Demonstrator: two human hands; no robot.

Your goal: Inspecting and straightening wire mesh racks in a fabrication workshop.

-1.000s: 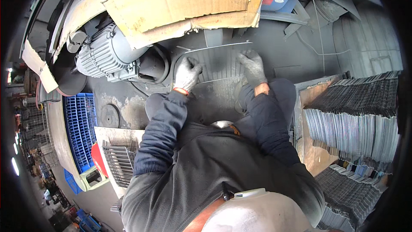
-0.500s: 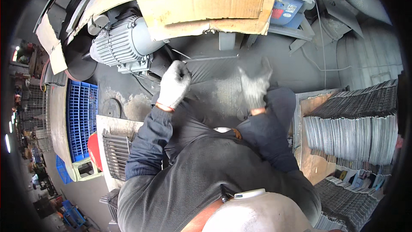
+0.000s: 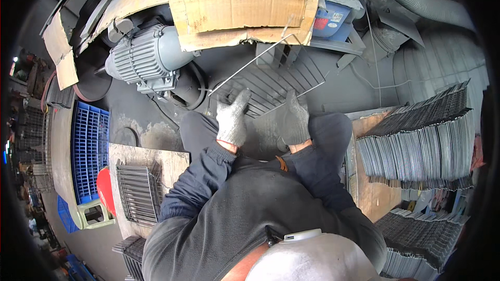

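Observation:
A wire rack (image 3: 271,78) of thin parallel metal bars is held up at a slant in front of my lap. My left hand (image 3: 233,119), in a whitish knit glove, is closed on its near left part, with the thumb raised along the bars. On its near right edge my right hand (image 3: 297,119), in a greyer glove, grips with the thumb up. The fingers under the rack are partly hidden. Beyond the rack, a brown cardboard sheet (image 3: 239,0) hangs close to its far corner.
A grey electric motor (image 3: 138,54) stands at the far left. Wire racks (image 3: 138,192) lie on a board at my left. A tall stack of racks (image 3: 416,156) stands at my right, with another stack (image 3: 416,239) nearer. A blue crate (image 3: 91,151) sits farther left.
The rack, blurred and nearly edge-on before, now shows its bars at a slant. My right hand has moved left onto its edge. My left hand has come nearer and rightward.

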